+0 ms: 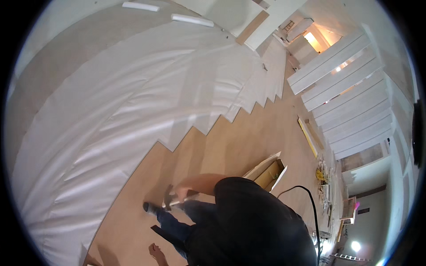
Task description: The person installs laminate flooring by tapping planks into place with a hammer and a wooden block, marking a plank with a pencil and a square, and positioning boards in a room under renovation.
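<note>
My right hand [179, 191] reaches out from a black short sleeve and is closed on a hammer [167, 196], whose dark head stands just past the fingers. The grip is slightly blurred. Below the hammer are my bent legs in blue jeans [171, 224] and a dark shoe [151, 207]. A flat dark strip [162, 234] sticks out beside the leg. Close to the lower edge, my left hand [156, 251] hovers with loosely bent fingers, and I see nothing in it. Both hands are over the wood-look plank floor [235, 137]. My black-shirted torso hides much of the lower middle.
White underlay sheeting [111, 115] borders the planks' stepped edge. An opened cardboard box [273, 175] lies beside my shoulder. A black cord [313, 201] loops nearby. Further right are a yellow level-like bar [307, 136], scattered tools [324, 177] and white boards [355, 102]. White rolls [192, 20] lie far left.
</note>
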